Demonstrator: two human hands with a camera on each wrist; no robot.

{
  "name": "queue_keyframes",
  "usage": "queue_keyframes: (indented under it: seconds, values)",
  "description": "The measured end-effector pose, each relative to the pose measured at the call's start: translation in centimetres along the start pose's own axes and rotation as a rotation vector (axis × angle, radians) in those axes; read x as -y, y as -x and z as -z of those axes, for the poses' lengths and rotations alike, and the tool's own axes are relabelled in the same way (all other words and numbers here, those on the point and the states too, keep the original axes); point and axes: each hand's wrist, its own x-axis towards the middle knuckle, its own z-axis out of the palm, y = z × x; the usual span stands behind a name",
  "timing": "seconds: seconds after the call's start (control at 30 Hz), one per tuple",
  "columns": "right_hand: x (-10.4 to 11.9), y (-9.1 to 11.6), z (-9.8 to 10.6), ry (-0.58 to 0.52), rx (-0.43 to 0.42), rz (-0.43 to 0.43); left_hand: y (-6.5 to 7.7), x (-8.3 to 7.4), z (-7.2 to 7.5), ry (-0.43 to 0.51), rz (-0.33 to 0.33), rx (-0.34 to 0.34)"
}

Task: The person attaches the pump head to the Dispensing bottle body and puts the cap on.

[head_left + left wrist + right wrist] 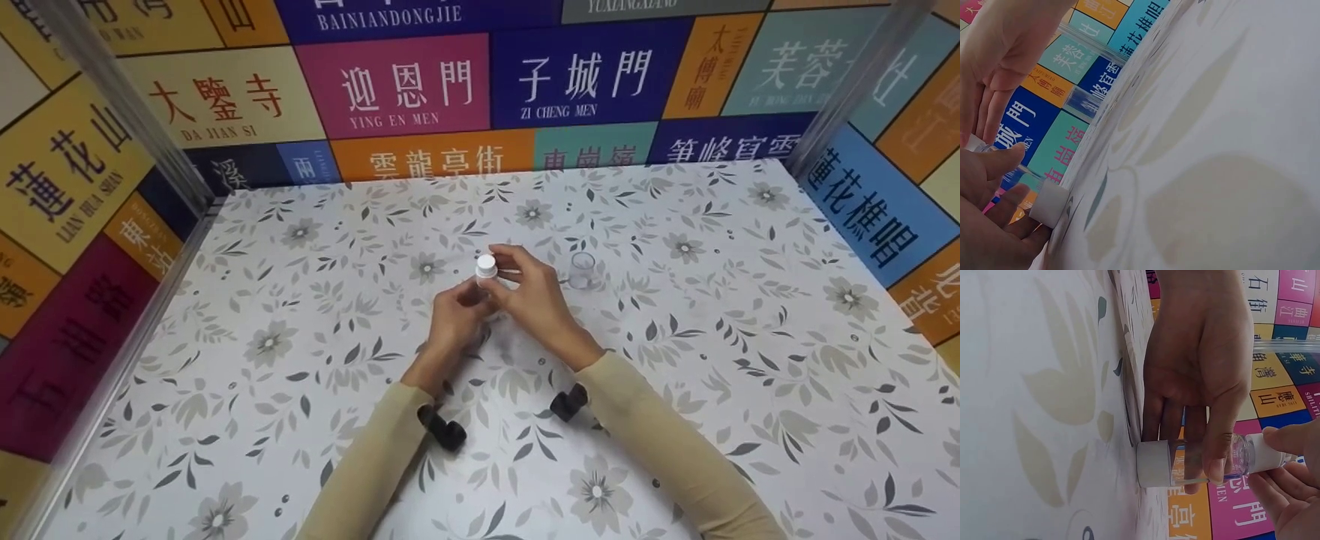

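Note:
A small clear bottle (1185,458) with a white base and a white cap (486,262) stands upright between both hands. My left hand (456,319) holds its transparent body low down, the thumb on one side and fingers behind. Higher up, my right hand (532,289) has its thumb and fingers around the white cap, clearest in the right wrist view. In the left wrist view the white base (1050,203) is just above the table or touching it; I cannot tell which. Writing or contents on the bottle are too unclear to tell.
An empty-looking clear cup (583,271) stands on the table just right of my right hand. Beneath everything lies a white floral tablecloth (675,450). Colourful panels (394,82) with printed characters rise behind and beside the table, with clear posts at the back corners.

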Motion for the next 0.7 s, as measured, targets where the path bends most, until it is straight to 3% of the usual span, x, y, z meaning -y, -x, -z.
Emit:
queue_keyframes:
  seconds: [0.4, 0.7]
  values:
    - [-0.14, 0.02, -0.17, -0.004, -0.001, 0.088, 0.10, -0.11, 0.12, 0.019, -0.014, -0.004]
    - [-0.12, 0.01, -0.02, 0.003, 0.009, 0.039, 0.20, -0.05, -0.08, 0.006, -0.017, -0.009]
